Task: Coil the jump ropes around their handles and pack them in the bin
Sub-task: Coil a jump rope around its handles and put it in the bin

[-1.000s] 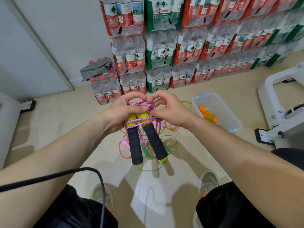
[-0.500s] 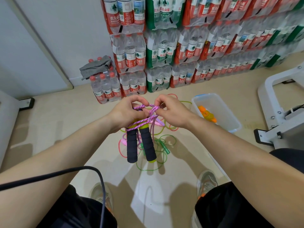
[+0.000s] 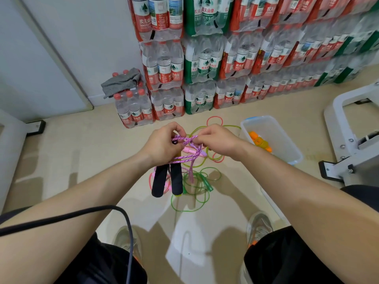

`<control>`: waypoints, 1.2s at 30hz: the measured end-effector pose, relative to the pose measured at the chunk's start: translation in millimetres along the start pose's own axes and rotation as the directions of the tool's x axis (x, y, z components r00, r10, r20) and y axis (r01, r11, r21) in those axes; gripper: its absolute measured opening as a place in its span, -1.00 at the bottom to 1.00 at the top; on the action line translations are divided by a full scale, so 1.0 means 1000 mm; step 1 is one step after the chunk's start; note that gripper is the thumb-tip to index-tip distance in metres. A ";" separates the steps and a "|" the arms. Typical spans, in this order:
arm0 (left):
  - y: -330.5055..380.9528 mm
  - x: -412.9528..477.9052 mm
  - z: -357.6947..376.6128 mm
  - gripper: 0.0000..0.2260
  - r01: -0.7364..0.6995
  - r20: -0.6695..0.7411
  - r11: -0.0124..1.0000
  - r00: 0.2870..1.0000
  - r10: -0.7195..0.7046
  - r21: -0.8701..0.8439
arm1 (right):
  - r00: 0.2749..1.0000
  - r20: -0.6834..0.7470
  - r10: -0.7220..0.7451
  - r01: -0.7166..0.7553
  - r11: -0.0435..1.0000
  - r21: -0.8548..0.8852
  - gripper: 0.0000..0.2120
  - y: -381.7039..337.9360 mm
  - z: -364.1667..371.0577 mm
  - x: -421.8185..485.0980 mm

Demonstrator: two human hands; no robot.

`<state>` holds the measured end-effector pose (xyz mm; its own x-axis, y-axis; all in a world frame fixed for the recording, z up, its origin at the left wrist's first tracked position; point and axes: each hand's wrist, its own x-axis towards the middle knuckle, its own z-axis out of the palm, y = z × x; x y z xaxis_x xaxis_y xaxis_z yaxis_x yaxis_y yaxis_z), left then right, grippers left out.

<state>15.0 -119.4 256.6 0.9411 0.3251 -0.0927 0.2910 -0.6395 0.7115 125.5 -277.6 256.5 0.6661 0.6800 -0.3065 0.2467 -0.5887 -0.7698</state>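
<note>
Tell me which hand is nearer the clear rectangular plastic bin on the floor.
Right. The right hand pinches the purple braided rope just left of the clear plastic bin; the left hand, holding the two black foam handles, is farther left.

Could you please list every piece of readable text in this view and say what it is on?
"农夫山泉": on the red-label water bottle packs.
"农夫山泉": on the green-label water bottle packs.
The smaller print on those labels is too blurred to read.
</note>
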 end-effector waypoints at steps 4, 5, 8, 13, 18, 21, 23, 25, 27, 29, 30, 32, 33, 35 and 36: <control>-0.004 0.005 -0.002 -0.84 0.071 -0.004 0.995 0.997 -0.071 -0.065 | 1.000 0.016 0.010 -0.013 0.972 0.235 -0.82 0.002 -0.002 -0.001; -0.005 0.006 -0.003 -0.84 0.073 -0.007 0.996 0.997 -0.074 -0.060 | 1.000 0.004 0.015 -0.016 0.947 0.322 -0.84 0.001 -0.003 -0.002; -0.006 0.010 -0.003 -0.84 0.052 -0.021 0.998 0.998 -0.052 -0.023 | 0.999 0.002 0.041 -0.037 0.872 0.488 -0.80 -0.002 -0.001 -0.003; -0.015 0.014 -0.004 -0.85 0.053 -0.058 0.998 0.997 -0.051 0.042 | 0.997 -0.052 0.053 -0.028 0.917 0.397 -0.81 0.005 0.000 0.002; -0.029 0.017 -0.008 -0.86 0.091 -0.098 0.993 0.992 -0.083 0.078 | 0.991 -0.131 0.023 -0.023 1.000 -0.001 -0.88 0.007 -0.008 -0.002; -0.032 0.019 -0.011 -0.89 0.097 -0.132 0.993 0.987 -0.088 0.068 | 0.978 -0.197 0.071 -0.077 0.997 -0.025 -0.89 0.008 -0.010 -0.001; -0.031 0.020 -0.013 -0.90 0.098 -0.163 0.994 0.983 -0.090 0.043 | 0.976 -0.187 0.115 -0.072 0.972 0.225 -0.87 0.008 -0.012 -0.001; -0.031 0.022 -0.014 -0.89 0.097 -0.196 0.995 0.976 -0.090 0.024 | 0.988 -0.102 0.118 -0.061 0.895 0.441 -0.85 0.006 -0.016 -0.001; -0.033 0.024 -0.017 -0.89 0.106 -0.230 0.994 0.968 -0.097 0.029 | 0.994 -0.059 0.091 -0.054 0.885 0.462 -0.86 0.005 -0.019 -0.001; -0.037 0.026 -0.021 -0.88 0.120 -0.264 0.992 0.959 -0.103 0.049 | 0.996 -0.054 0.073 -0.049 0.933 0.356 -0.88 0.004 -0.021 -0.002; -0.039 0.026 -0.024 -0.88 0.124 -0.283 0.990 0.954 -0.102 0.062 | 0.996 -0.048 0.072 -0.055 0.954 0.296 -0.87 0.004 -0.020 -0.004; -0.041 0.026 -0.028 -0.87 0.122 -0.323 0.989 0.942 -0.088 0.088 | 0.998 -0.023 0.067 -0.058 0.962 0.268 -0.87 0.003 -0.018 -0.007; -0.041 0.026 -0.030 -0.87 0.115 -0.341 0.988 0.937 -0.074 0.102 | 0.998 -0.008 0.055 -0.050 0.954 0.295 -0.88 0.003 -0.016 -0.008; -0.040 0.026 -0.032 -0.86 0.109 -0.365 0.984 0.930 -0.052 0.139 | 0.999 -0.010 0.035 -0.030 0.948 0.318 -0.87 0.002 -0.015 -0.008; -0.039 0.026 -0.034 -0.85 0.113 -0.369 0.980 0.928 -0.045 0.164 | 0.999 -0.033 0.023 -0.012 0.955 0.297 -0.86 0.002 -0.015 -0.009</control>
<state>22.8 -62.3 249.7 0.7969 0.5880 0.1389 0.4200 -0.7044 0.5723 130.9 -291.1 266.4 0.6945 0.6516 -0.3051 0.0187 -0.4402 -0.8977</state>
